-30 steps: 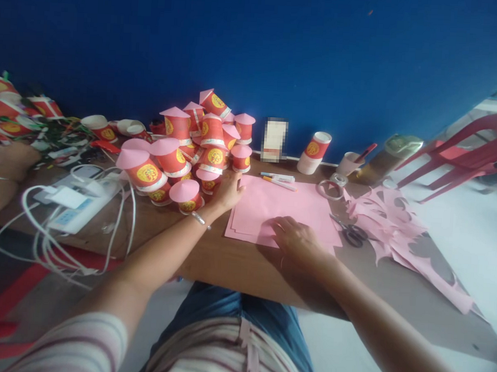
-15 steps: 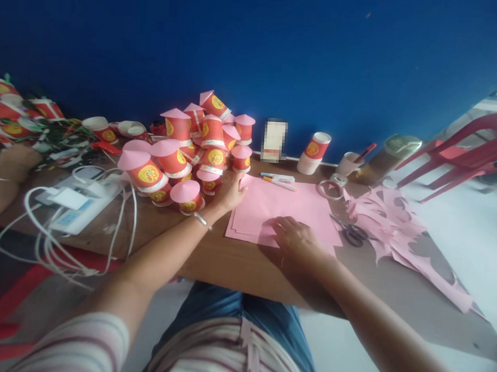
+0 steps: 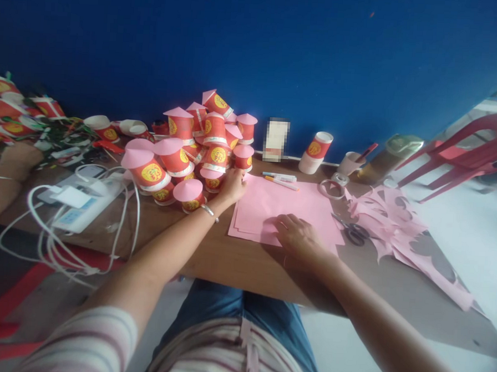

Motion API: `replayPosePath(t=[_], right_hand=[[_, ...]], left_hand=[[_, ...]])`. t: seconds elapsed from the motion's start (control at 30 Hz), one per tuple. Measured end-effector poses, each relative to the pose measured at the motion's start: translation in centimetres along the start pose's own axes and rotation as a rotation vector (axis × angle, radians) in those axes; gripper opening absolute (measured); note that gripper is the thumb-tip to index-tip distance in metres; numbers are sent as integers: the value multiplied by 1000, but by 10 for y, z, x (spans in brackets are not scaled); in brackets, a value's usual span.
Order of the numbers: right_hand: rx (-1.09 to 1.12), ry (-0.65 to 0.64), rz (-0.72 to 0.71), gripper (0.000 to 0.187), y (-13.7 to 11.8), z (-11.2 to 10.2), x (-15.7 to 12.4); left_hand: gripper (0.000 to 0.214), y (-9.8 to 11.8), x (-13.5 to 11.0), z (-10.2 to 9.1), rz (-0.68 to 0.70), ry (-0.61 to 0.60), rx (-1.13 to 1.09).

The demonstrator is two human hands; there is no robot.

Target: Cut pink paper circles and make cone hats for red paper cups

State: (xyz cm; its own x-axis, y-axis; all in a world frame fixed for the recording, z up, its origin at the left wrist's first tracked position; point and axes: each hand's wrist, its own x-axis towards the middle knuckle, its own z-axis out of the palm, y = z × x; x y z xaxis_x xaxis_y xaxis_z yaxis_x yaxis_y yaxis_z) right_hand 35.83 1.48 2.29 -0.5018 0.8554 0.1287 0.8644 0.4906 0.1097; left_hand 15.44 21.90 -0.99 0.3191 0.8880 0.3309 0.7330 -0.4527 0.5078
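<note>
My left hand reaches to the right edge of a heap of red paper cups with pink paper cone tops. Its fingers are bent at the base of one small red paper cup, thumb close in; the fingertips are partly hidden. My right hand lies palm down with fingers stretched out on a stack of pink paper sheets, holding nothing. A blue-and-white pen and an orange marker lie at the sheets' back edge. Scissors rest at their right side.
Pink paper scraps, a tape roll, stacked cups and a bottle are on the right. A power strip with looped white cables lies left, near another person's hand. A blue wall stands behind.
My left hand has moved slightly in against the small cup, its thumb drawing closer to the fingers. My right hand stays on the paper. The view has shifted a little.
</note>
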Motion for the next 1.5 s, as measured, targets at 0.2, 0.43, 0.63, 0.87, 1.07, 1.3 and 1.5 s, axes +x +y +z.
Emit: replayPosePath(t=[0.2, 0.43, 0.63, 0.87, 1.07, 1.3, 1.5], right_hand=[[-4, 21, 38, 26, -1, 4, 1], [-9, 44, 24, 25, 1, 10, 1], [11, 70, 33, 24, 3, 13, 1], [57, 84, 46, 25, 6, 16, 0], [140, 160, 45, 21, 6, 22, 0], [165, 183, 13, 22, 8, 24, 1], [181, 199, 11, 24, 11, 27, 0]], left_hand=[[16, 2, 3, -1, 5, -46, 110], [25, 13, 6, -4, -52, -119, 251], [32, 28, 6, -9, -69, -170, 338], [35, 44, 2, -26, -44, -106, 364], [26, 52, 11, -35, -154, -93, 211], [25, 40, 5, -29, -134, -110, 28], [35, 32, -15, -30, -97, -243, -93]])
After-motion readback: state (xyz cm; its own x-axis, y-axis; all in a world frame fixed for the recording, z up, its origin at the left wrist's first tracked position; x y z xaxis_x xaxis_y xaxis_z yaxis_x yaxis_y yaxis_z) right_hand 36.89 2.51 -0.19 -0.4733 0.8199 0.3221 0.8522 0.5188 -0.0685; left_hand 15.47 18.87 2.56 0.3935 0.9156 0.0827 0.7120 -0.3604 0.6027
